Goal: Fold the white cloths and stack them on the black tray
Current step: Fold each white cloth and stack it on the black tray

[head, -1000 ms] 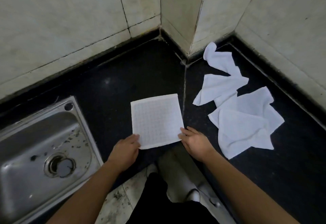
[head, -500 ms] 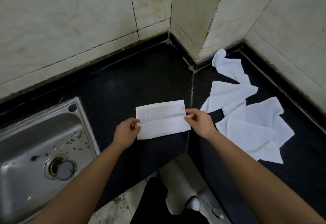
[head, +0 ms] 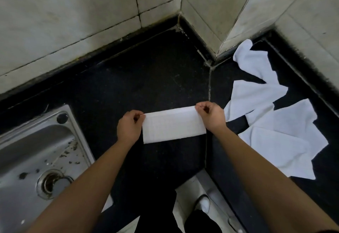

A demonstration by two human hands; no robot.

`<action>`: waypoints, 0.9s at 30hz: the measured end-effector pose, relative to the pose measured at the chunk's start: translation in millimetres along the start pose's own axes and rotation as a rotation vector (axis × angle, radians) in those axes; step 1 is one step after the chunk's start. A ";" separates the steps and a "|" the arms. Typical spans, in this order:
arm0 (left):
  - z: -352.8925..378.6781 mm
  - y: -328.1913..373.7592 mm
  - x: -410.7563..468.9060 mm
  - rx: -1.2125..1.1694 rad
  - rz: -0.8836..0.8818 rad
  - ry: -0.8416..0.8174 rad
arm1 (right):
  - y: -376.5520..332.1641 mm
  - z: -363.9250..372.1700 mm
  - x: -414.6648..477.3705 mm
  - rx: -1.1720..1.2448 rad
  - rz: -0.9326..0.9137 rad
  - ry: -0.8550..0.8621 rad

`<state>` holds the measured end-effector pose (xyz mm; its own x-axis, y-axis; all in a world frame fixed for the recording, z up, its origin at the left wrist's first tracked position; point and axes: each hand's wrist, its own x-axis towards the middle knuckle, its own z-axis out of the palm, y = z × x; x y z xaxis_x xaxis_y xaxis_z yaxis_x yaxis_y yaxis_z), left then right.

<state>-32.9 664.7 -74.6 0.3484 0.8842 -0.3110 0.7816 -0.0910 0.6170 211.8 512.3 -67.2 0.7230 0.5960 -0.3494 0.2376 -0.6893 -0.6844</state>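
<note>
- Many pale wall tiles [head: 73,21] back the scene, with a corner post jutting out at the back.
- Black counter [head: 146,76] runs along the walls; a seam goes from the foot of the post to the counter's near edge.
- Steel sink [head: 27,159] is set into the counter's left end, its basin speckled with dirt and its drain [head: 53,184] towards the near side.
- Loose white cloths [head: 275,141] lie crumpled and overlapping on the right part of the counter, strung from the back right corner towards the near edge.
- Folded cloth [head: 173,126], a white strip doubled over, lies crosswise near the middle of the near edge, its right end at the seam, just beside the loose cloths.
- Left hand [head: 128,128] pinches the strip's far left corner between thumb and curled fingers.
- Right hand [head: 212,117] pinches the far right corner the same way.
- White shoe [head: 203,203] shows on the floor below the near edge.
</note>
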 end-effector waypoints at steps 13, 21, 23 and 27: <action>15.8 -12.9 -28.5 0.453 0.550 0.109 | 2.0 41.2 -49.5 -0.569 -0.619 0.061; 26.2 -33.0 -18.5 0.758 0.614 -0.148 | 0.1 82.8 -43.4 -0.863 -0.662 -0.192; 27.4 -34.9 -18.0 0.766 0.605 -0.153 | 10.4 72.0 -37.9 -0.875 -0.622 -0.158; 28.9 -34.1 -19.4 0.758 0.590 -0.164 | 29.8 39.8 -30.4 -0.889 -0.464 -0.088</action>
<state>-51.4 637.4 -110.5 0.8136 0.5327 -0.2330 0.5642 -0.8202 0.0946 171.0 490.0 -102.3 0.3939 0.8873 -0.2399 0.9076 -0.4167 -0.0513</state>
